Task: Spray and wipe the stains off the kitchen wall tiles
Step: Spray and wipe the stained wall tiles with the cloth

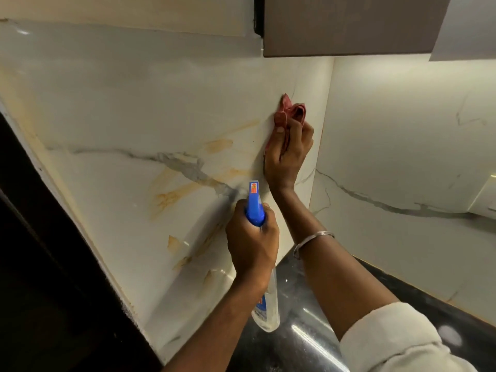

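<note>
spray bottle (264, 304) labels, print unreadable

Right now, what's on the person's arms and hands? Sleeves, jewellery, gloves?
Both hands are bare, no gloves. The right hand belongs to an arm with a thin silver-coloured metal bangle at the wrist and a cream-white sleeve rolled or pushed up in folds near the elbow. The left hand and its forearm show no sleeve, band or watch in view. No rings visible on the fingers.

Red cloth (291, 114) on tiles (161, 108) — bottle (259, 253) nearby
</note>
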